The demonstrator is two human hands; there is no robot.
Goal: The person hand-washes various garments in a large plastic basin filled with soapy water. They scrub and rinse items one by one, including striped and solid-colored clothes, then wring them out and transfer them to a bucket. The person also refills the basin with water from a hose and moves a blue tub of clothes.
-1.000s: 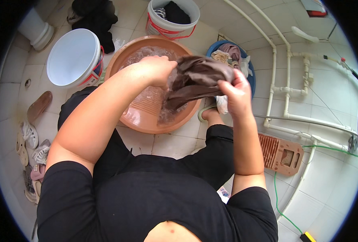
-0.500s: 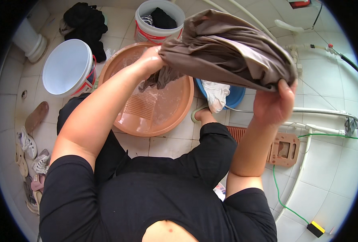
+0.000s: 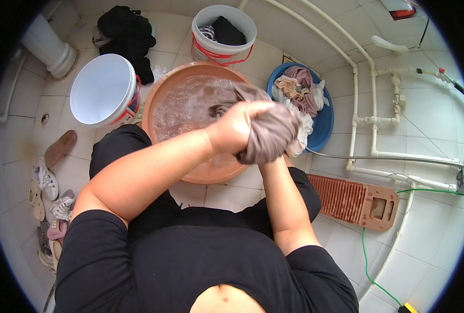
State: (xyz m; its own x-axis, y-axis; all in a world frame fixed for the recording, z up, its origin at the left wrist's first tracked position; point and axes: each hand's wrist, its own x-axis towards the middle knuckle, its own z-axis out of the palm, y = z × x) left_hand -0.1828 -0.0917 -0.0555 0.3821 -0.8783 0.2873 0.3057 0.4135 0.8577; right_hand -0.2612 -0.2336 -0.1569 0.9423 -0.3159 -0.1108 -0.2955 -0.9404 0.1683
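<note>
Grey-brown cloth (image 3: 273, 133) is clenched in the left hand (image 3: 234, 128) above the near-right rim of the orange plastic basin (image 3: 150, 112); the right hand's state, hidden behind it, cannot be told. Water (image 3: 182, 104) could be spilled outside by squeezing there.

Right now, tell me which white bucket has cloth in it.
The bucket beyond the orange basin: black cloth shows inside. The other bucket, left of the basin, shows only its pale interior.
</note>
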